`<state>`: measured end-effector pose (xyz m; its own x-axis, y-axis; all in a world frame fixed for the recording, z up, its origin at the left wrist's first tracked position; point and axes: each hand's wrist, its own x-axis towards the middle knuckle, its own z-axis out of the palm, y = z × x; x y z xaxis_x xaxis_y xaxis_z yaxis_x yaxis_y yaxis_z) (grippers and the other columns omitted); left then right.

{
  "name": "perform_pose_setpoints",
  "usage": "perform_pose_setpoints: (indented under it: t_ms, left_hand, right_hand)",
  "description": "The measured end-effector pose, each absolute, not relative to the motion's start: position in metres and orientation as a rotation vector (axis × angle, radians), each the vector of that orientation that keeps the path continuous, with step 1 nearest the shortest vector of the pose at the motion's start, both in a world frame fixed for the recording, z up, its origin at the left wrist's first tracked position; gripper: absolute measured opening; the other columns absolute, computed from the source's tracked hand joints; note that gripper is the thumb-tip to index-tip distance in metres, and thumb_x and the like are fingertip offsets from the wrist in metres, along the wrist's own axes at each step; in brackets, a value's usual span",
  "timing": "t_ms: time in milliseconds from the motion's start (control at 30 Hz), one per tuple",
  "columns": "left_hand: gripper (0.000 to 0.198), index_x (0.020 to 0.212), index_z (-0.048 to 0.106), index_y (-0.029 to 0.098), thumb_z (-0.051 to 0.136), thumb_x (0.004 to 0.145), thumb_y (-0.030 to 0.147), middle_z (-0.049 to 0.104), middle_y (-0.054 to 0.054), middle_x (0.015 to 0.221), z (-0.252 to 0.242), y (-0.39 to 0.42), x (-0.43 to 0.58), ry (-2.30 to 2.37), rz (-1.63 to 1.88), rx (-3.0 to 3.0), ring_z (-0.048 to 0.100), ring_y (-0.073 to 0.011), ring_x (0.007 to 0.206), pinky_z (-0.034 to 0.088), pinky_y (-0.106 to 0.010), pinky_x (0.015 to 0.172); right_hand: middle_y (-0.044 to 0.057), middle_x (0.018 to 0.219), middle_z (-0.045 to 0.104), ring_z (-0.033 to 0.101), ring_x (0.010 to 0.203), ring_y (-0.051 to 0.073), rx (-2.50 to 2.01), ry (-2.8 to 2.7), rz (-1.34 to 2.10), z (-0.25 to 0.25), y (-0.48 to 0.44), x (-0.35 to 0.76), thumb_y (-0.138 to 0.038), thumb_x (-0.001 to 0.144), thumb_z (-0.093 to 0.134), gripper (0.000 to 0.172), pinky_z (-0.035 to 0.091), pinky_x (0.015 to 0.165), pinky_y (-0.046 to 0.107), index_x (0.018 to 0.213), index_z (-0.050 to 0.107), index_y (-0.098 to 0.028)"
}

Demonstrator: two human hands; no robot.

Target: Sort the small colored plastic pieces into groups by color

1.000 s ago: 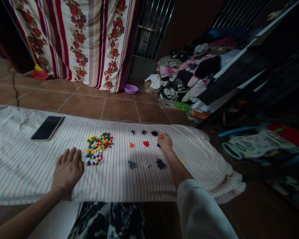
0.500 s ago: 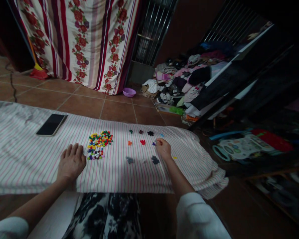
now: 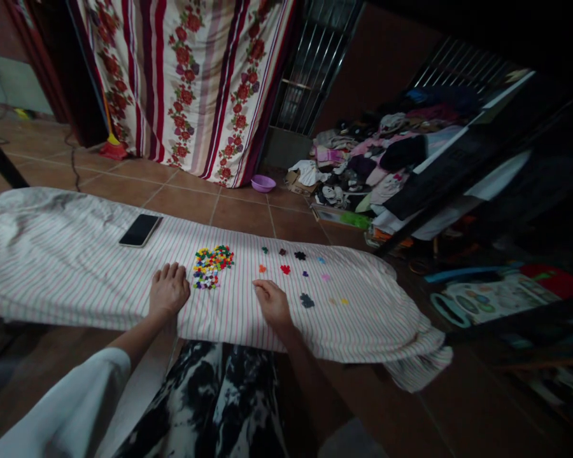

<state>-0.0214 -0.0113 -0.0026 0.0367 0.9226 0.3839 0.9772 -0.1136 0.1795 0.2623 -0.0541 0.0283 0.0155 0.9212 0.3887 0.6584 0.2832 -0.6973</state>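
Observation:
A pile of small multicoloured pieces lies on a pink-striped white cloth spread on the floor. To its right sit several small sorted clusters, among them a red cluster, a dark cluster and a black cluster. My left hand rests flat on the cloth, fingers stretched toward the pile, holding nothing. My right hand lies on the cloth just below the orange and red clusters, fingers curled loosely; whether it holds a piece is hidden.
A black phone lies on the cloth at the left. Beyond are brown floor tiles, a floral curtain, a purple bowl and a heap of clothes. Toys lie on the right.
My right hand has drawn back from the far-right clusters to a spot nearer me, left of the dark cluster. The view pulled back and swung left. My left hand stays by the pile.

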Motion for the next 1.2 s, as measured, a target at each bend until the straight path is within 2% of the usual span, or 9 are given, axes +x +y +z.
perform_pose_setpoints:
  t_ms: [300,467,633,867,1033,1200]
  left_hand:
    - [0.036,0.106,0.065,0.012,0.038,0.089,0.029,0.061,-0.019,0.126,0.001,-0.014,-0.024,-1.972,-0.696,-2.068,0.047,-0.0345,0.129,0.035,-0.049,0.104]
    - [0.031,0.098,0.065,0.013,0.039,0.089,0.027,0.065,-0.018,0.118,-0.001,-0.013,-0.027,-1.982,-0.702,-2.141,0.053,-0.0309,0.122,0.039,-0.046,0.102]
    - [0.031,0.102,0.064,0.013,0.038,0.089,0.026,0.064,-0.018,0.119,-0.001,-0.013,-0.025,-2.039,-0.731,-2.101,0.053,-0.0310,0.121,0.038,-0.046,0.103]
    - [0.030,0.106,0.063,0.013,0.042,0.087,0.023,0.062,-0.019,0.125,-0.003,-0.012,-0.023,-2.059,-0.730,-2.089,0.052,-0.0315,0.123,0.038,-0.048,0.103]
    - [0.033,0.108,0.063,0.010,0.040,0.089,0.023,0.060,-0.022,0.129,-0.003,-0.013,-0.023,-2.075,-0.715,-2.107,0.050,-0.0335,0.126,0.036,-0.049,0.106]
    - [0.034,0.106,0.064,0.010,0.038,0.090,0.024,0.063,-0.020,0.126,-0.003,-0.014,-0.024,-2.062,-0.755,-2.107,0.053,-0.0327,0.124,0.038,-0.047,0.104]
  right_hand:
    - [0.007,0.098,0.071,0.067,0.089,0.018,-1.507,-1.781,0.521,-0.007,-0.055,0.201,-0.018,0.088,0.050,0.027,0.054,0.083,0.029,0.103,0.073,-0.021]
    - [0.006,0.099,0.069,0.066,0.088,0.017,-1.588,-1.790,0.503,-0.002,-0.036,0.185,-0.015,0.089,0.050,0.031,0.052,0.084,0.028,0.108,0.072,-0.023]
    - [0.004,0.100,0.067,0.065,0.088,0.017,-1.656,-1.831,0.470,-0.008,-0.022,0.177,-0.016,0.086,0.058,0.029,0.051,0.081,0.026,0.109,0.072,-0.026]
    - [0.000,0.097,0.067,0.063,0.077,0.013,-1.760,-1.828,0.365,-0.015,-0.021,0.172,-0.025,0.089,0.062,0.020,0.047,0.071,0.022,0.104,0.073,-0.030]
    - [0.000,0.097,0.069,0.064,0.077,0.012,-1.768,-1.810,0.331,-0.014,-0.023,0.169,-0.027,0.091,0.061,0.015,0.045,0.070,0.021,0.100,0.073,-0.027]
    - [0.001,0.095,0.068,0.063,0.074,0.011,-1.730,-1.772,0.347,-0.012,-0.026,0.168,-0.026,0.092,0.058,0.014,0.045,0.072,0.021,0.097,0.071,-0.025]
